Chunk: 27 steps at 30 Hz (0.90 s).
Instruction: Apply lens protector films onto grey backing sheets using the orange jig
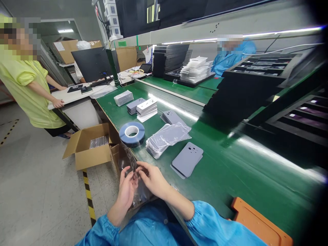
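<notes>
Near the table's front edge, my left hand [127, 188] and my right hand [155, 179] come together with fingers pinched on a thin, dark, see-through film [131, 156] held upright. Its exact kind is hard to tell at this angle. Below the hands is an open carton [116, 153] with clear plastic inside. A roll of blue tape [132, 134] lies just beyond the film. To the right are a stack of plastic-wrapped sheets [167, 136] and a couple of grey phone back covers [188, 159] with camera holes.
Farther back on the green table sit a white phone cover stack [147, 109], a grey stack [135, 105] and a wrapped bundle [123, 98]. Another open carton [92, 147] is at left. Black trays [238, 92] stand right, near an orange seat [258, 222]. Two people are nearby.
</notes>
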Each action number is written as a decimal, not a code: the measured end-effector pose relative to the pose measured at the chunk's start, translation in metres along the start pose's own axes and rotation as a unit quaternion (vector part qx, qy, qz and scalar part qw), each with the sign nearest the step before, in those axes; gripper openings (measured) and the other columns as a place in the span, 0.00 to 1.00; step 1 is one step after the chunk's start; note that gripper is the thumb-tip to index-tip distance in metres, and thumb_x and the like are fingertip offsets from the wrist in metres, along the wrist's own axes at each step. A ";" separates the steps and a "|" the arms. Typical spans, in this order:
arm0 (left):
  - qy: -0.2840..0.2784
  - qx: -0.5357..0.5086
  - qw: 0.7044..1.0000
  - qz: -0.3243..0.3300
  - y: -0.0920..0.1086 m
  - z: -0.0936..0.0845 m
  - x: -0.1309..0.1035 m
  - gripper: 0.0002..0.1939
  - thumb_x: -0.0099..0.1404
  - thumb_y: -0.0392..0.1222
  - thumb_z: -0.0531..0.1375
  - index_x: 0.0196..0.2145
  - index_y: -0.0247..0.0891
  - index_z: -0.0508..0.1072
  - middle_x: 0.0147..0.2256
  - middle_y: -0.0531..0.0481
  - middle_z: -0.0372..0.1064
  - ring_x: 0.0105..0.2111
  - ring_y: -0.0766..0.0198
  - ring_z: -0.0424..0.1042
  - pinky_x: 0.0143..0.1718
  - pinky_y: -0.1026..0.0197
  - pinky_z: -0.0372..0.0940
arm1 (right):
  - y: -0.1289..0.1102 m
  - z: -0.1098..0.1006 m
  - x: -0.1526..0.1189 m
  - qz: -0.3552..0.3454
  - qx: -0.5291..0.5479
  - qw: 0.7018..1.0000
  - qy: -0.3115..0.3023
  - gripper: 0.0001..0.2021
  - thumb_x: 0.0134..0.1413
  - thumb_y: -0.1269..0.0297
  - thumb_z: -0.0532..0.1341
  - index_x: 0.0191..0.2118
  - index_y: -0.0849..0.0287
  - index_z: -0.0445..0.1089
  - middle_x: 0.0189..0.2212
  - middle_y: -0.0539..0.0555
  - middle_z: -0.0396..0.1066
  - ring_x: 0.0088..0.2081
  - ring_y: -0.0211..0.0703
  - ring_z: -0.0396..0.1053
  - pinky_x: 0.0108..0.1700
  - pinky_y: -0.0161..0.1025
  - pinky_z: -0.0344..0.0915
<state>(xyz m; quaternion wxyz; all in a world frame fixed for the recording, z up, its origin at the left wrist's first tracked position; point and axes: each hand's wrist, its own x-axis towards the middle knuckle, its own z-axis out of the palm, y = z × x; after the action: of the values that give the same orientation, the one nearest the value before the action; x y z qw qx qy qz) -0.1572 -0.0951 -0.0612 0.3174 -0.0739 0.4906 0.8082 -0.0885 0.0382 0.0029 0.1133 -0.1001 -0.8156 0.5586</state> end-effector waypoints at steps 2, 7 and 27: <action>-0.014 0.005 1.000 -0.016 0.001 0.000 -0.001 0.18 0.61 0.50 0.69 0.46 0.41 0.73 0.39 0.49 0.78 0.36 0.62 0.78 0.34 0.63 0.68 | 0.004 0.007 0.001 0.015 0.005 1.000 -0.004 0.21 0.59 0.76 0.57 0.57 0.61 0.71 0.40 0.54 0.80 0.39 0.43 0.78 0.46 0.41 0.74; -0.045 0.019 0.998 -0.031 0.005 0.002 0.000 0.21 0.63 0.59 0.66 0.40 0.36 0.78 0.40 0.44 0.79 0.44 0.52 0.78 0.46 0.55 0.70 | 0.009 0.022 0.001 -0.004 -0.002 0.999 -0.049 0.29 0.54 0.76 0.60 0.63 0.57 0.66 0.44 0.54 0.79 0.35 0.41 0.77 0.41 0.39 0.74; -0.083 0.083 0.993 0.020 0.012 -0.003 -0.004 0.07 0.50 0.37 0.66 0.31 0.36 0.78 0.32 0.47 0.78 0.40 0.52 0.78 0.43 0.55 0.70 | 0.016 0.009 0.007 -0.152 -0.254 0.955 0.006 0.12 0.68 0.67 0.59 0.53 0.56 0.74 0.48 0.58 0.77 0.46 0.49 0.73 0.50 0.47 0.70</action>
<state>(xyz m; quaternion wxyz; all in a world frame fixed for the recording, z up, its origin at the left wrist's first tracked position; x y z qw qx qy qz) -0.1621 -0.1031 -0.0521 0.3454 0.0295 0.5292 0.7744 -0.0977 0.0376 -0.0147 0.1725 -0.0032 -0.9356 0.3081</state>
